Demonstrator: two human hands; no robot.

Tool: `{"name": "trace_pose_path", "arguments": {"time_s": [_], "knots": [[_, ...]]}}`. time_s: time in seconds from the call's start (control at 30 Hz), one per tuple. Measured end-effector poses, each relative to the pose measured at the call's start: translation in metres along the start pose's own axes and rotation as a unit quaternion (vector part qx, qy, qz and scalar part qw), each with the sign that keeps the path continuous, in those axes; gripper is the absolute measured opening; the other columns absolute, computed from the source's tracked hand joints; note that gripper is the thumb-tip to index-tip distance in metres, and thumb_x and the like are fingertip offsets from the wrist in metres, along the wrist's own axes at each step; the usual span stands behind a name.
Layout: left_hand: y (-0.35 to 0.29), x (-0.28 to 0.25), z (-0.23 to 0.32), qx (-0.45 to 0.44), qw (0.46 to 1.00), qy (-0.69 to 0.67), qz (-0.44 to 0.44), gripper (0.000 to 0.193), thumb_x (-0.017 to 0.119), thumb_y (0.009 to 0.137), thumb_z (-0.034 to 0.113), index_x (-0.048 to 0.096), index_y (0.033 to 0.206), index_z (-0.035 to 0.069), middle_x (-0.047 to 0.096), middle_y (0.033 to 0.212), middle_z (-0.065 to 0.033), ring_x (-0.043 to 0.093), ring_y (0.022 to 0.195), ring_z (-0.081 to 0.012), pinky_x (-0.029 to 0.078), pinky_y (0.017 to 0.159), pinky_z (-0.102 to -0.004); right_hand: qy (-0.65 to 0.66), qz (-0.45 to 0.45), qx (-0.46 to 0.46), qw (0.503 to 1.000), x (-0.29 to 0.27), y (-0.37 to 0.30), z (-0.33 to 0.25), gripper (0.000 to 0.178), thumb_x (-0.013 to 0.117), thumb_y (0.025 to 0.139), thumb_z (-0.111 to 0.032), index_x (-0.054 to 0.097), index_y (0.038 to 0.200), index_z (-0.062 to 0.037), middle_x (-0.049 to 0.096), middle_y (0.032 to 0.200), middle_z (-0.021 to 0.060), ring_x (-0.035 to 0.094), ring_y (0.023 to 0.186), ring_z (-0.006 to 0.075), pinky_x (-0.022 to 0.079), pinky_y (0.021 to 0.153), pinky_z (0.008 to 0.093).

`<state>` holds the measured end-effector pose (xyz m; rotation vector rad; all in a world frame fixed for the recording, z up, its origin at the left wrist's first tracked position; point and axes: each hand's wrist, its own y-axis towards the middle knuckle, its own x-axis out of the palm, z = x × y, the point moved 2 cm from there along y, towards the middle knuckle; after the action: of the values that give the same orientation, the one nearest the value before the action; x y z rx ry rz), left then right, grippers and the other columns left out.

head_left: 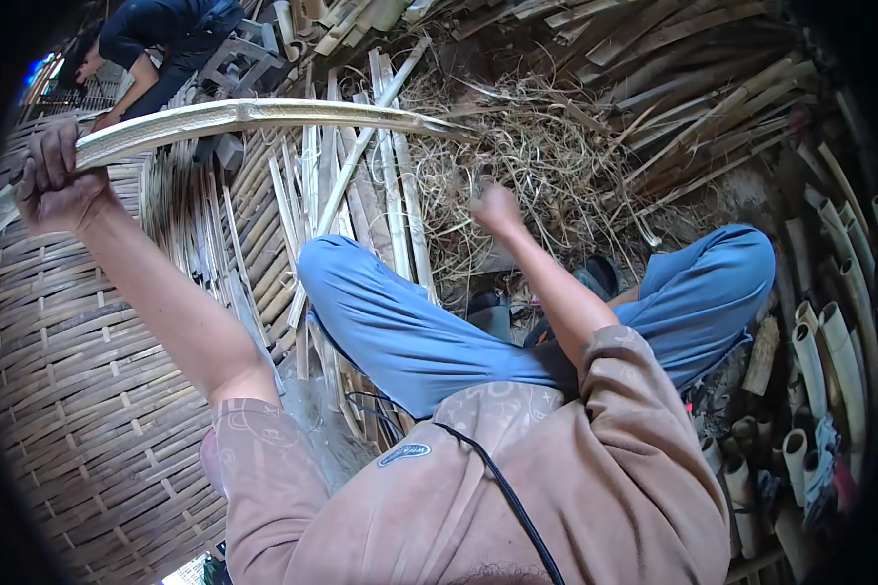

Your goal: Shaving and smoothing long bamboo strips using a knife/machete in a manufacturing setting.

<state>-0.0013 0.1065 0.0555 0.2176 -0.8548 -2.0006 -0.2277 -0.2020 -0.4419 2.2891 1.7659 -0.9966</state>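
Observation:
My left hand (60,183), raised at the far left, is closed round a long pale split bamboo strip (239,113). The strip bows across the upper part of the view, its tail passing beyond the hand at the left and its thin tip over a heap of curly bamboo shavings (532,161). In front of that heap my right hand (498,209) is closed in a fist, near the strip's tip. A small dark shape shows at its fingers, too blurred to name.
A woven bamboo mat (88,390) spreads along my left, and several split strips (390,195) lie ahead of my crossed legs. Split bamboo (673,78) is piled at the far right; cut tubes (810,361) stand on the right. Another person (161,49) bends at the upper left.

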Motion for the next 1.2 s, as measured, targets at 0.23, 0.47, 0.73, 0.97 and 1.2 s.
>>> {"name": "trace_pose_path", "arguments": {"time_s": [0.23,0.47,0.73,0.97,1.2], "knots": [[0.0,0.003,-0.006,0.022,0.998,-0.053,0.008,0.029,0.062,0.067,0.011,0.036,0.057,0.021,0.03,0.053,0.0055,0.028,0.046,-0.0088,0.027,0.05,-0.0254,0.058,-0.017,0.021,0.998,0.023,0.034,-0.018,0.035,0.068,0.081,-0.023,0.069,0.09,0.0117,0.07,0.092,0.0321,0.071,0.096,0.0428,0.056,0.088,0.0491],[-0.008,0.001,-0.004,0.028,0.999,-0.038,0.001,0.019,0.062,0.07,0.01,0.046,0.061,0.018,0.032,0.054,0.0055,0.029,0.047,-0.008,0.025,0.049,-0.0243,-0.015,-0.07,0.13,0.989,0.004,0.014,0.005,0.032,0.065,0.083,-0.024,0.071,0.085,0.0071,0.072,0.081,0.0252,0.073,0.079,0.0363,0.055,0.075,0.0458],[-0.012,0.005,-0.008,0.051,0.997,-0.046,-0.021,0.008,0.061,0.072,0.008,0.056,0.067,0.013,0.033,0.056,0.0044,0.03,0.048,-0.0078,0.025,0.051,-0.0251,0.056,0.005,-0.076,0.996,0.023,0.021,0.0,0.03,0.067,0.083,-0.023,0.073,0.094,0.0043,0.073,0.095,0.0277,0.072,0.091,0.0424,0.057,0.083,0.0476],[-0.018,0.023,-0.008,0.093,0.995,0.017,0.037,0.007,0.057,0.075,0.007,0.056,0.07,0.013,0.03,0.055,0.0049,0.028,0.047,-0.008,0.023,0.05,-0.0251,0.019,-0.057,0.135,0.989,0.004,0.011,0.007,0.037,0.071,0.082,-0.025,0.073,0.095,0.0093,0.072,0.098,0.0303,0.073,0.096,0.0389,0.057,0.083,0.0442],[-0.017,0.037,-0.01,0.085,0.995,0.022,0.041,0.009,0.054,0.077,0.01,0.051,0.071,0.015,0.029,0.056,0.0052,0.026,0.047,-0.0083,0.023,0.049,-0.0249,-0.036,-0.059,0.081,0.994,0.009,-0.003,0.011,0.036,0.069,0.082,-0.028,0.074,0.102,0.0009,0.071,0.106,0.0283,0.071,0.1,0.0378,0.056,0.089,0.0447]]}}
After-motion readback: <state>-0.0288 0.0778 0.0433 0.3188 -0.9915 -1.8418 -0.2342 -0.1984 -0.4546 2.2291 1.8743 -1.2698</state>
